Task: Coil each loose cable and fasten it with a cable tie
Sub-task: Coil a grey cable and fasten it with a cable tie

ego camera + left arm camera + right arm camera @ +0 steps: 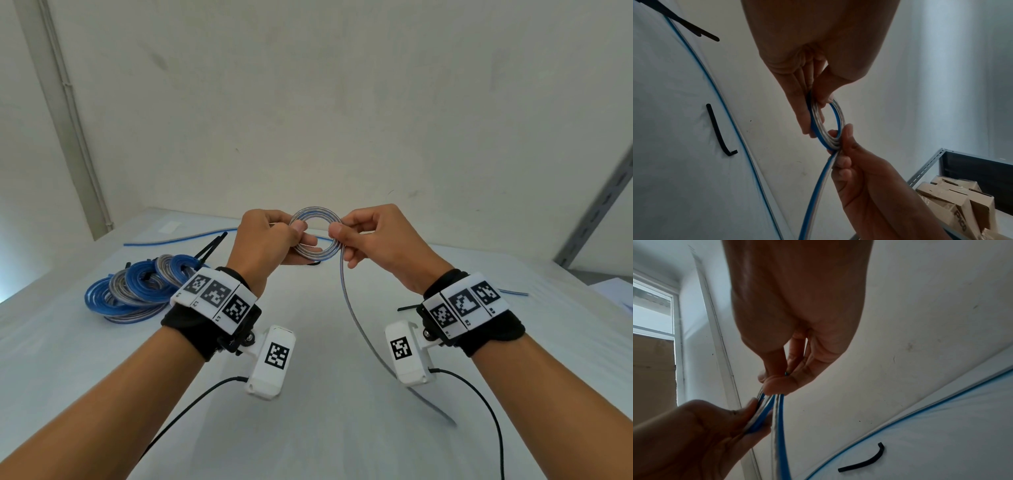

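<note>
A small coil of blue-and-silver flat cable (315, 233) is held up above the table between both hands. My left hand (274, 240) pinches the coil's left side with thumb over fingers (813, 104). My right hand (363, 236) pinches the coil's right side (774, 386), and the cable's loose tail (356, 322) hangs from there down toward me. The same coil (828, 126) shows edge-on in the left wrist view. A short black cable tie (719, 131) lies on the white table, curved at one end (865, 462).
A pile of coiled blue and silver cables (137, 291) lies at the left with black ties (212, 246) sticking out. Another loose blue cable (178, 238) runs along the table's far side. A metal shelf with cardboard boxes (957, 203) stands at the right.
</note>
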